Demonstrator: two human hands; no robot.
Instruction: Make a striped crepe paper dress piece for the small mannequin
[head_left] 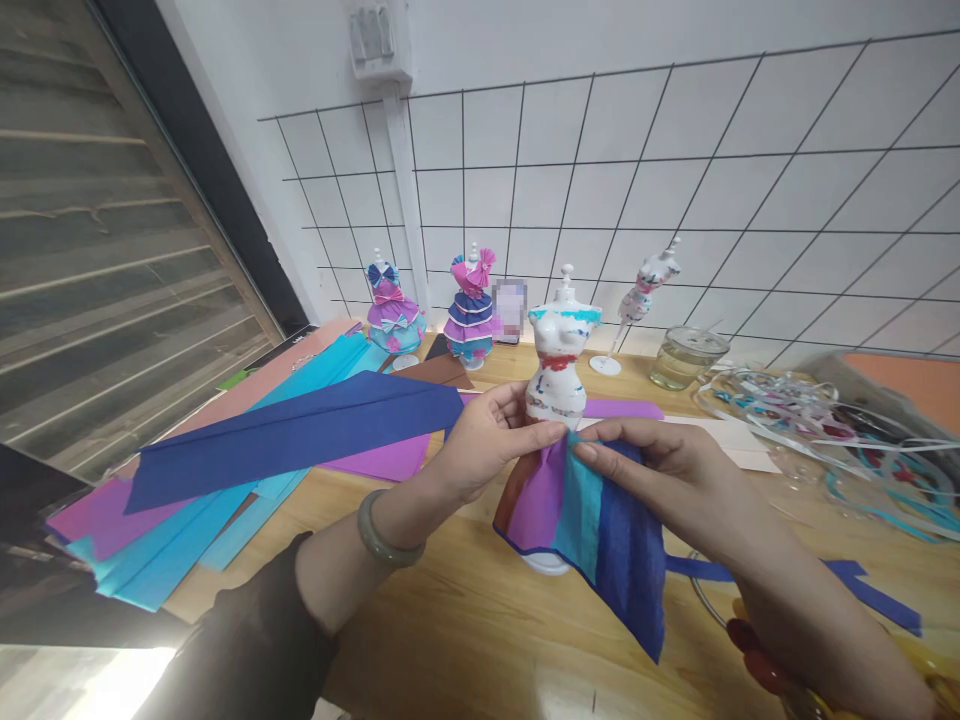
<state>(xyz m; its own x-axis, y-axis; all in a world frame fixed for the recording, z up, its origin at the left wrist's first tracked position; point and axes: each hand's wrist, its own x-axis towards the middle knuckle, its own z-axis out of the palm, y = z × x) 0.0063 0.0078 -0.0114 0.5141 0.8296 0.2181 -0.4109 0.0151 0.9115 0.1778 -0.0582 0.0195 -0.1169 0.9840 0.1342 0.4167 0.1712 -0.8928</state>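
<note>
A small white dress form [556, 335] with red and blue paint smudges stands upright before me. Around the lower part of it hangs a striped crepe paper skirt [581, 505] in brown, purple, turquoise and dark blue, with a dark blue lower edge. My left hand [495, 440] pinches the skirt's top edge at the form's waist, thumb in front. From the other side, my right hand [652, 465] pinches the same edge between thumb and fingers, by the turquoise stripe. Most of the form's stand is hidden behind the skirt.
Folded crepe paper sheets [300, 430] lie at left. Behind stand two dressed forms [394, 320] and a bare, tilted one [645, 290]. A glass jar [686, 357] and tangled ribbons [810, 420] are at right. Scissors [742, 635] lie partly under my right arm, near dark blue strips [874, 590].
</note>
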